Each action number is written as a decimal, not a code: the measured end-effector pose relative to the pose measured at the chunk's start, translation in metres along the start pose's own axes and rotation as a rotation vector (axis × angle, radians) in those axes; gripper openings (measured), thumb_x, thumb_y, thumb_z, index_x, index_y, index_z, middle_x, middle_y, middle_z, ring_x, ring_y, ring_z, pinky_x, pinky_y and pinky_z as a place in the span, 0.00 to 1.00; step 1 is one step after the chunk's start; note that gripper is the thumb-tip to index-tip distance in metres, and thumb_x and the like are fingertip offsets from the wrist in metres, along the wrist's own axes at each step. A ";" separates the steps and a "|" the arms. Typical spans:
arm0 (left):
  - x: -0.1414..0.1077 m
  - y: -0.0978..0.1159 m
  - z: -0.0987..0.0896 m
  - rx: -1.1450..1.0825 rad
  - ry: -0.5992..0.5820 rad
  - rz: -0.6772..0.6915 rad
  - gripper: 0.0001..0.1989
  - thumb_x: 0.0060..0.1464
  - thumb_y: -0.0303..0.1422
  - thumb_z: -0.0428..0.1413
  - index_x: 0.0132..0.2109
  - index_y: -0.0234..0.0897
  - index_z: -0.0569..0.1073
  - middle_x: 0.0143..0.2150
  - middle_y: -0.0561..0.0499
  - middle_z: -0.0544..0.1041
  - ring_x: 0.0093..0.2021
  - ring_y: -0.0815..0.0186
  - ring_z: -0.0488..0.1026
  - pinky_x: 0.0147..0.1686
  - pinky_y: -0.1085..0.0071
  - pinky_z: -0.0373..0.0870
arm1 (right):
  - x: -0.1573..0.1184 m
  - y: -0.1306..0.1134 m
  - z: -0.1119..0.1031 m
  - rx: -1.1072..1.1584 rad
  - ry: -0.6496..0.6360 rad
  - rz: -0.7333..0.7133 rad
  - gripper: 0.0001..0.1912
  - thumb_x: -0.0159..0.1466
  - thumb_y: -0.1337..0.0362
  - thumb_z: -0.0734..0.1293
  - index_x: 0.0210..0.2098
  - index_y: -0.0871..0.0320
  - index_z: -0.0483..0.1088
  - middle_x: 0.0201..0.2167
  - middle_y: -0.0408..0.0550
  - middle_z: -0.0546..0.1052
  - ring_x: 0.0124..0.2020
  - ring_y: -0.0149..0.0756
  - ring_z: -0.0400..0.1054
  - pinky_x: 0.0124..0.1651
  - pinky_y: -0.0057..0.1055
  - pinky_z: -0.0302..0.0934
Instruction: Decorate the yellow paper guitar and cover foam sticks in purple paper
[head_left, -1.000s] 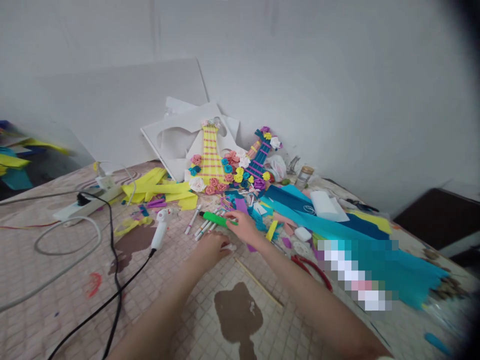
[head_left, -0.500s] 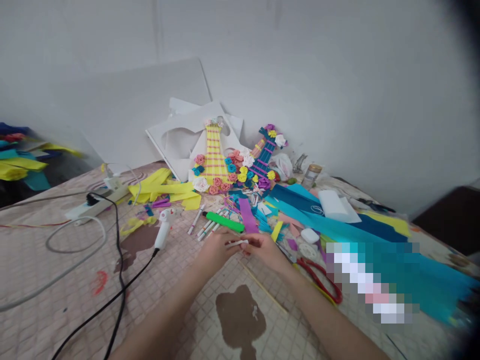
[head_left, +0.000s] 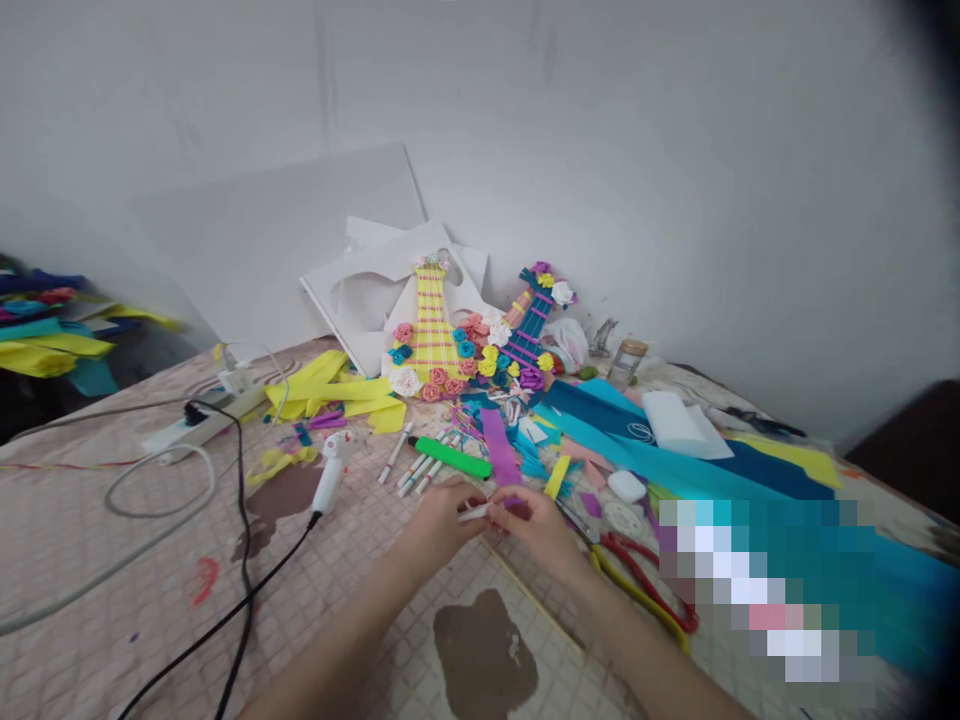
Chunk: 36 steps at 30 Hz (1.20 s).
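Note:
In the middle of the head view, my left hand (head_left: 439, 525) and my right hand (head_left: 541, 530) meet over the table. Between their fingertips is a small, narrow white strip (head_left: 474, 513), which looks like folded or rolled paper. Both hands are closed on it, and part of it is hidden by the fingers. Just beyond my hands lie a bright green marker (head_left: 450, 457), several thin white markers (head_left: 421, 470) and a purple paper strip (head_left: 501, 447). A thin wooden stick (head_left: 536, 597) lies under my right wrist. Beside that forearm are red-and-yellow-handled scissors (head_left: 645, 580).
A white glue gun (head_left: 328, 485) with a black cord lies at left, near a power strip (head_left: 202, 422). At the back stand yellow (head_left: 433, 325) and blue (head_left: 529, 335) paper-flower decorations. Blue crepe paper (head_left: 637, 455) spreads right. A lidded jar (head_left: 628, 360) stands behind it.
The view has tilted slightly, so everything sits a little lower in the picture. My right fingers have drawn closer to the left, and less of the white strip shows.

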<state>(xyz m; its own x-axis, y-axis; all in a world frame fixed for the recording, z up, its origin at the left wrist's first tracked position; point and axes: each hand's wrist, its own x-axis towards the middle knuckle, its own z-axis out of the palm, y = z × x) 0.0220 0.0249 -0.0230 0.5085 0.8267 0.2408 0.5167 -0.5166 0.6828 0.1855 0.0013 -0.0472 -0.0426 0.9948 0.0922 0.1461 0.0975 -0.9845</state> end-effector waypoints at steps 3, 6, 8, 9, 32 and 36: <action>0.000 -0.001 0.002 -0.016 -0.013 -0.012 0.03 0.48 0.29 0.55 0.31 0.36 0.73 0.33 0.50 0.76 0.36 0.64 0.71 0.36 0.72 0.62 | -0.002 -0.004 0.001 -0.005 -0.002 -0.004 0.11 0.53 0.56 0.68 0.28 0.58 0.70 0.22 0.42 0.73 0.24 0.32 0.67 0.28 0.29 0.60; -0.001 -0.003 0.003 -0.053 -0.036 -0.041 0.03 0.49 0.30 0.54 0.32 0.36 0.71 0.31 0.51 0.75 0.33 0.65 0.70 0.33 0.73 0.61 | -0.003 -0.007 0.001 -0.007 0.009 -0.010 0.09 0.54 0.58 0.67 0.28 0.58 0.69 0.24 0.43 0.73 0.26 0.33 0.67 0.30 0.29 0.60; -0.002 -0.003 0.004 -0.086 -0.060 -0.064 0.05 0.51 0.33 0.53 0.33 0.36 0.69 0.30 0.52 0.74 0.32 0.65 0.70 0.31 0.73 0.61 | -0.002 -0.008 0.001 -0.001 0.021 -0.009 0.08 0.54 0.59 0.66 0.28 0.58 0.68 0.25 0.43 0.73 0.27 0.33 0.67 0.31 0.29 0.60; -0.003 -0.003 0.004 -0.104 -0.071 -0.074 0.06 0.52 0.34 0.52 0.34 0.36 0.68 0.30 0.52 0.74 0.31 0.65 0.70 0.30 0.72 0.60 | -0.002 -0.009 0.000 0.003 0.026 -0.007 0.08 0.54 0.60 0.66 0.28 0.58 0.68 0.25 0.43 0.73 0.28 0.33 0.68 0.32 0.29 0.61; -0.001 0.006 -0.005 -0.643 -0.392 -0.224 0.20 0.53 0.49 0.46 0.36 0.34 0.65 0.28 0.54 0.65 0.22 0.74 0.64 0.20 0.78 0.59 | 0.007 0.002 -0.016 -0.036 -0.048 -0.078 0.13 0.54 0.54 0.67 0.30 0.57 0.70 0.31 0.48 0.76 0.32 0.37 0.71 0.38 0.34 0.65; 0.000 0.002 -0.003 -0.580 -0.312 -0.241 0.18 0.55 0.46 0.44 0.31 0.34 0.64 0.20 0.57 0.62 0.19 0.74 0.59 0.19 0.77 0.55 | 0.011 0.001 -0.027 -0.194 -0.056 -0.100 0.14 0.54 0.54 0.67 0.33 0.57 0.71 0.37 0.51 0.77 0.36 0.41 0.72 0.39 0.36 0.67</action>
<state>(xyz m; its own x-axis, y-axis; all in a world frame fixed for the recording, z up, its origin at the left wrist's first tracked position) 0.0208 0.0243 -0.0197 0.6445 0.7561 -0.1139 0.2334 -0.0527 0.9710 0.2114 0.0130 -0.0429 -0.1206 0.9773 0.1744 0.3259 0.2049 -0.9229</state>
